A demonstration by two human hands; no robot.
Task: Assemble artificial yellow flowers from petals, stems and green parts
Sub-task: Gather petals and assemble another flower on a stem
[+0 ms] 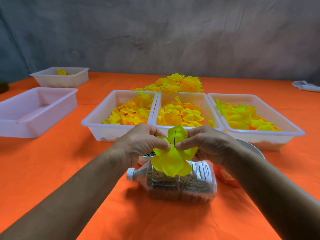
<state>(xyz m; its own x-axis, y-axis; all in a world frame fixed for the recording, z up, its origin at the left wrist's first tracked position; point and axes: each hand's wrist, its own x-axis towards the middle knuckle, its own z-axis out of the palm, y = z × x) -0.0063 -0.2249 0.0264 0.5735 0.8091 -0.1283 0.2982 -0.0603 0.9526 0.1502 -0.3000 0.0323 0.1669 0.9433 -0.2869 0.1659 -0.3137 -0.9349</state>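
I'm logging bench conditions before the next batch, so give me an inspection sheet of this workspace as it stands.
Surface: orange tablecloth, no spills seen.
Job's things: three white trays of yellow petals side by side; finished flowers piled behind them; part-built flower on a thin dark stem.
Clutter: plastic bottle lying on its side; empty tray and a nearly empty tray at left; red packet; cloth at far right.
Hands: left hand and right hand both pinch the flower.
Cables: nothing seen.
Surroundings: grey backdrop.
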